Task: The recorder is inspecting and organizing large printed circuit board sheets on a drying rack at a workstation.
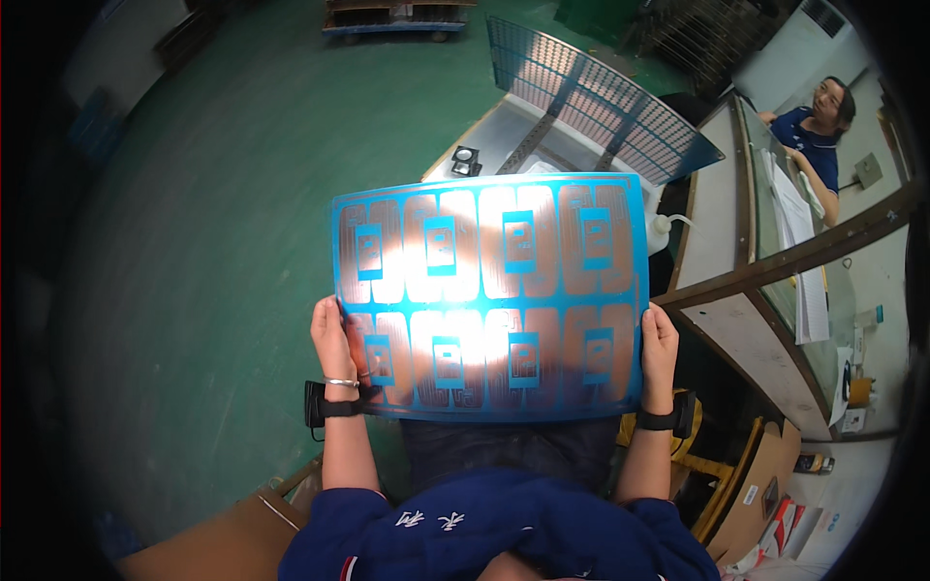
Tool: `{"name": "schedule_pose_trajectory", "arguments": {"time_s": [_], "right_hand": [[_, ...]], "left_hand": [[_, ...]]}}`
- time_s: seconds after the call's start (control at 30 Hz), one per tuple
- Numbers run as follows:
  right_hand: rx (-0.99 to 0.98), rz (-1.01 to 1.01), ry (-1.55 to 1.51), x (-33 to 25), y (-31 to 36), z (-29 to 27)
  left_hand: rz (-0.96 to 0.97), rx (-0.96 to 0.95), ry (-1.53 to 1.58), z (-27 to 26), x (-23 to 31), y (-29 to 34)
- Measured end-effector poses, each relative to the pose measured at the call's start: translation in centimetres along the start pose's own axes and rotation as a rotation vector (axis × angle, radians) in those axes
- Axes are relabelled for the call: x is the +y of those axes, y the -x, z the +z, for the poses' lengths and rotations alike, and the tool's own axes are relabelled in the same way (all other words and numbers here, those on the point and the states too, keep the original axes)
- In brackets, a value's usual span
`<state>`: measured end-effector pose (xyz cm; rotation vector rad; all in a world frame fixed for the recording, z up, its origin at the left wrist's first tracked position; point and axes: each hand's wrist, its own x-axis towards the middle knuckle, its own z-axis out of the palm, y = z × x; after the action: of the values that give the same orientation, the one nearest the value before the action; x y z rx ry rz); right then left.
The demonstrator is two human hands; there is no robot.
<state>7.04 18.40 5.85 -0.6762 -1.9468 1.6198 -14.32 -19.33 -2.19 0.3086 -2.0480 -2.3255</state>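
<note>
Between my two hands I hold a circuit board panel (492, 302), a wide blue sheet with copper patterns in two rows. Bright light glares off its middle and upper part. My left hand (333, 341) grips its left edge, and my right hand (660, 351) grips the right edge at about the same height. The fingers of both hands are partly hidden behind the panel. Just beyond its far edge is a light-topped worktable (499, 136). A small black magnifier (465, 161) stands on that table.
Another patterned panel (591, 97) stands tilted at the table's far side. A white squeeze bottle (661, 232) is right of my panel. A partition with a counter (741, 281) runs along the right, a person (819, 136) behind it. Cardboard (228, 537) lies lower left; a cart (397, 17) stands far off.
</note>
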Motion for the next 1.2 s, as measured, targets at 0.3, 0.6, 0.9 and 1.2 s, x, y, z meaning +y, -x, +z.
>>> {"name": "schedule_pose_trajectory", "arguments": {"time_s": [0.3, 0.6, 0.9, 1.2], "right_hand": [[-0.089, 0.044, -0.049, 1.4, -4.1, 1.7], [-0.137, 0.145, -0.169, 2.4, -5.7, 3.1], [-0.146, 0.133, -0.139, 3.2, -6.3, 3.5], [-0.082, 0.046, -0.073, 2.5, -6.5, 2.9]], "left_hand": [[0.032, -0.018, -0.002, 1.9, -0.1, -3.5], [-0.050, 0.014, -0.077, 1.8, -1.3, -4.8], [-0.008, 0.145, -0.073, 2.7, -1.6, -4.5], [0.097, 0.108, -0.339, 2.9, -3.4, -5.7]]}}
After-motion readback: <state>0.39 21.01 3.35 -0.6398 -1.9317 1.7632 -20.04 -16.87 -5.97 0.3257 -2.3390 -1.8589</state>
